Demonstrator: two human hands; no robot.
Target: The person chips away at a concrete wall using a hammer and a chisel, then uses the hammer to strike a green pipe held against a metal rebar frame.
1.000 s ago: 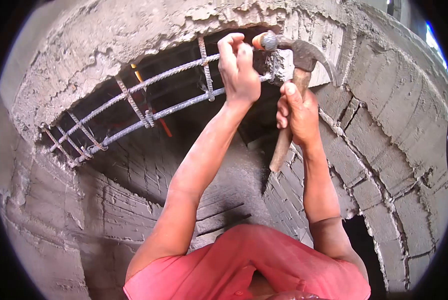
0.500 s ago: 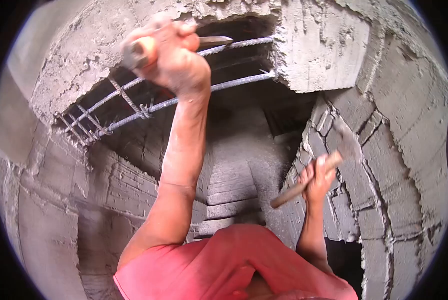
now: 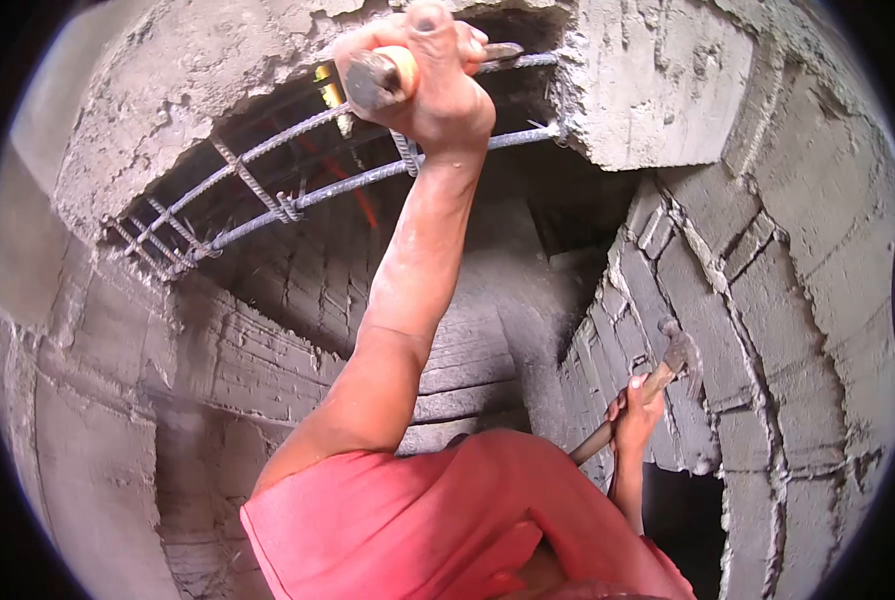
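Observation:
My left hand [image 3: 438,85] is closed round a chisel [image 3: 380,80] with an orange and dark handle. The chisel's metal tip points right, beside the upper rebar and the broken concrete edge. Lower down on the right, my right hand [image 3: 638,418] grips the wooden handle of a claw hammer [image 3: 682,355], its head up in front of the brick wall. Ribbed steel rebar [image 3: 338,187] spans the opening in the concrete [image 3: 658,90] beneath my left hand.
A small yellow object [image 3: 328,86] shows behind the rebar. Rough block wall [image 3: 768,330] with mortar ridges rises on the right, and another wall [image 3: 88,420] on the left. Steps or blocks [image 3: 468,345] lie below, near a dark gap [image 3: 683,510].
My left hand has moved right and slightly up with the chisel. My right hand and the hammer have dropped lower. The yellow object has come into view.

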